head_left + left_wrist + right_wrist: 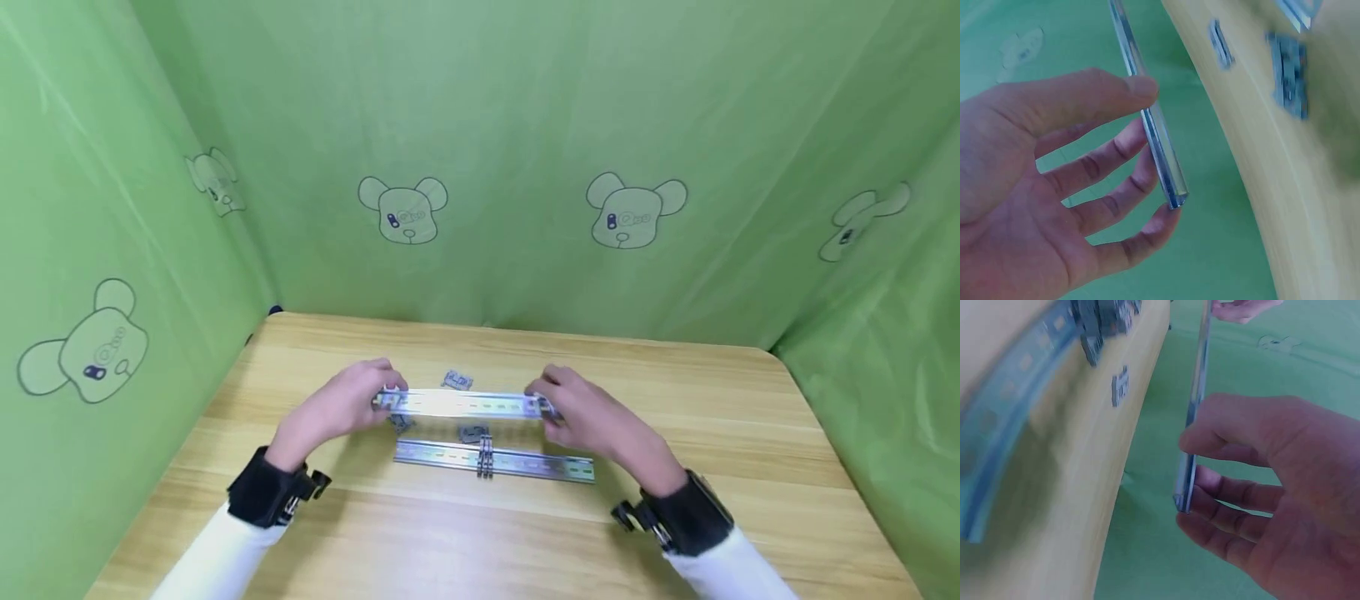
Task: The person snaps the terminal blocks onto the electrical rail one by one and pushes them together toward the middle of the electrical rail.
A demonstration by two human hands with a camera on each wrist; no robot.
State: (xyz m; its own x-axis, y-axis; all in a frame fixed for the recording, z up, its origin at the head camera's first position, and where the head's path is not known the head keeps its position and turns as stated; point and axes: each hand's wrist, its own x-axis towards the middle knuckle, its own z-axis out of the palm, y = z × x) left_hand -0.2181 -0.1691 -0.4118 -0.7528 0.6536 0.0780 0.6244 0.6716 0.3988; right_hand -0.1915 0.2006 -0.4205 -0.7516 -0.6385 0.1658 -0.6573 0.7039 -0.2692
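Note:
Between my two hands a slotted metal DIN rail is held level, raised above the table. My left hand pinches its left end, thumb on one face and fingertips on the other, as the left wrist view shows. At the opposite end my right hand grips the rail between thumb and fingers. Nearer to me, a second DIN rail lies on the table, with small dark clip-like pieces across its middle.
Small grey moulded parts lie on the wooden table: one part behind the raised rail, another by my left hand, a third beside the lower rail. Green curtains printed with bear heads surround the table's back and sides.

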